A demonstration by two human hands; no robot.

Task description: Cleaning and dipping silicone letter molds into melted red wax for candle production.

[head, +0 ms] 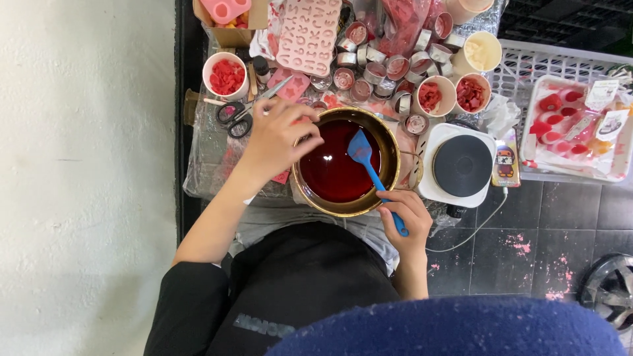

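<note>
Two hands at the gold pot (389, 142) of dark red liquid: right hand (403, 214) clasps the blue spatula (370, 170), handle slanting up-left from fist into the liquid, left hand (280, 138) curled on the far-left rim.

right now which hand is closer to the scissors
Left. The left hand rests on the pot's rim just beside the scissors. The right hand grips the blue spatula on the pot's far side.
</note>
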